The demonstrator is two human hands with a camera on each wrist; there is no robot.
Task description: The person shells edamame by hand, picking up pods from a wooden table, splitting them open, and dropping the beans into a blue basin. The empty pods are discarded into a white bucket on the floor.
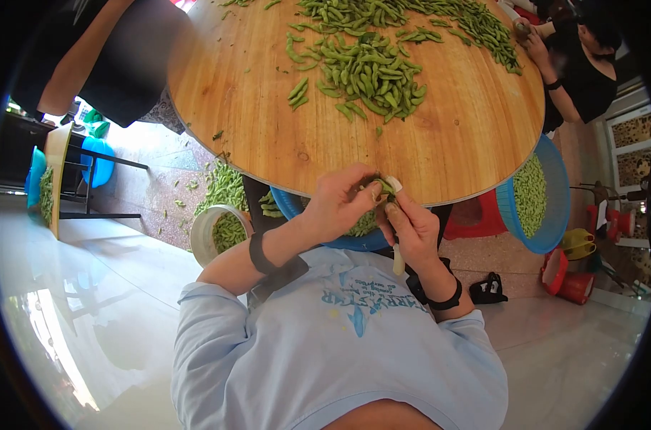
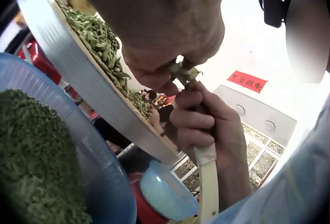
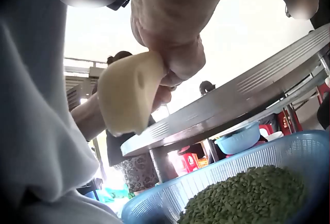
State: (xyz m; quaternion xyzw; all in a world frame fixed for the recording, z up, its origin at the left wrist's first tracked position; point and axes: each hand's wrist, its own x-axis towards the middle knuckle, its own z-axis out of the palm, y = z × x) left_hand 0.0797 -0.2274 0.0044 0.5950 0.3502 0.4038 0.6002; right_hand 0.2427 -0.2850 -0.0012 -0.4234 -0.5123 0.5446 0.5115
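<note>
Just off the round table's near edge, both hands come together in front of the shirt. My left hand (image 1: 334, 204) pinches a green soybean pod (image 2: 184, 73) between thumb and fingers. In my right hand (image 1: 415, 228), curled fingers grip a tool with a long cream handle (image 2: 208, 183); its working end is hidden by the fingers. The handle's blunt end (image 3: 129, 92) sticks out below the fist. Right under the hands stands a blue basket (image 3: 170, 198) holding shelled green beans (image 3: 247, 195).
Heaps of soybean pods (image 1: 372, 75) lie on the wooden table (image 1: 268, 129). A pale bucket (image 1: 202, 233) of pods stands at the left, near pods (image 1: 225, 188) on the floor. Another blue basket (image 1: 512, 215) of beans is at the right. A person (image 1: 590, 64) sits across the table.
</note>
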